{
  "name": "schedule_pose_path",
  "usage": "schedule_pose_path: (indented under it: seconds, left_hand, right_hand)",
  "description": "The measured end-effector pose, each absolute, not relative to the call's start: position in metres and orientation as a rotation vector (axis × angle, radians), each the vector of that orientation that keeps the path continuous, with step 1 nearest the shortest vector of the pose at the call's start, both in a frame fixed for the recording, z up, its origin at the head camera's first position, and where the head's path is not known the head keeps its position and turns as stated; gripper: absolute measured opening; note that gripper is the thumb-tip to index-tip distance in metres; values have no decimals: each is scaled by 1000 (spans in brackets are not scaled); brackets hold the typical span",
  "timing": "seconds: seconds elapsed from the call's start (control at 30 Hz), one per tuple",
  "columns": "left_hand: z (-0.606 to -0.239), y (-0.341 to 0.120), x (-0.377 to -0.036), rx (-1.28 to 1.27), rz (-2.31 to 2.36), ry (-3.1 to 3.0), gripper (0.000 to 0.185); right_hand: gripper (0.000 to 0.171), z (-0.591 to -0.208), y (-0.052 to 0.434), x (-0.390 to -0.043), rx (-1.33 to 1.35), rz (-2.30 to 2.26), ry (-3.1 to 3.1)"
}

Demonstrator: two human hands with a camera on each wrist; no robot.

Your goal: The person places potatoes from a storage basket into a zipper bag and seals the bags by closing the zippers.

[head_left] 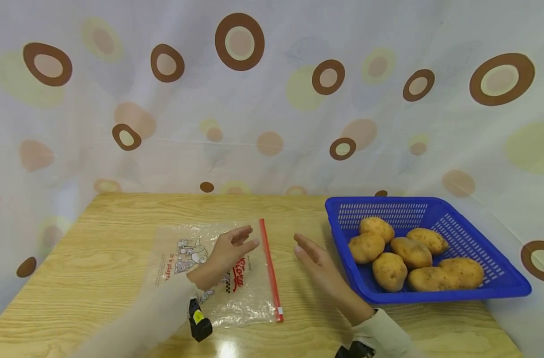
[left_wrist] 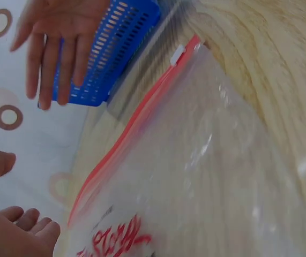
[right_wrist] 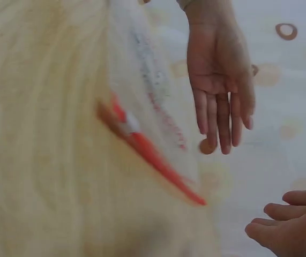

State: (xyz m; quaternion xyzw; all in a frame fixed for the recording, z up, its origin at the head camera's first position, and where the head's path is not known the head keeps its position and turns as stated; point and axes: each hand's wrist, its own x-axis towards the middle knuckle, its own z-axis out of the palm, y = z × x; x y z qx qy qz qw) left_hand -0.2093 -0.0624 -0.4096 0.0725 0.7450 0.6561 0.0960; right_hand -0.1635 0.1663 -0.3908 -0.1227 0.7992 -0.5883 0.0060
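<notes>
A clear plastic zip bag [head_left: 258, 303] with a red slider strip lies flat on the table, printed with red lettering and cartoon figures. Its white slider [left_wrist: 178, 55] sits at the near end of the strip. Above the bag is my left hand [head_left: 225, 256], fingers relaxed and holding nothing. My right hand [head_left: 321, 271] hovers between the red strip and a blue plastic basket [head_left: 433, 297], palm turned toward the left hand, likewise holding nothing. Several potatoes [head_left: 390, 271] lie inside the basket. In the right wrist view the left hand [right_wrist: 221, 80] shows its palm with fingers extended.
The wooden table [head_left: 97, 258] runs back to a pale curtain [head_left: 272, 99] patterned with brown rings and spots. The basket takes up the table's right side, its rim standing higher than the bag. Both wrists carry black straps with devices [head_left: 199, 320].
</notes>
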Motion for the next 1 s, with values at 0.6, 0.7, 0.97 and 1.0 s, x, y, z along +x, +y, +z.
schedule_pose_path:
  seconds: [0.6,0.7,0.97,1.0]
  left_hand:
    - [-431,-37,-226,-53,1766,2165,33]
    - [-431,-34,-229,-2,1708,2217,30]
    - [-432,-23,-236,204,1333,2612,33]
    - [-432,-22,-236,220,1312,2640,36]
  right_hand:
    - [48,-421,173,-172,-84,-2119,2207]
    - [47,-423,174,-174,-56,-2149,2178]
    - [47,-423,173,-172,-70,-2137,2177]
    - [47,-423,173,-172,-71,-2136,2179]
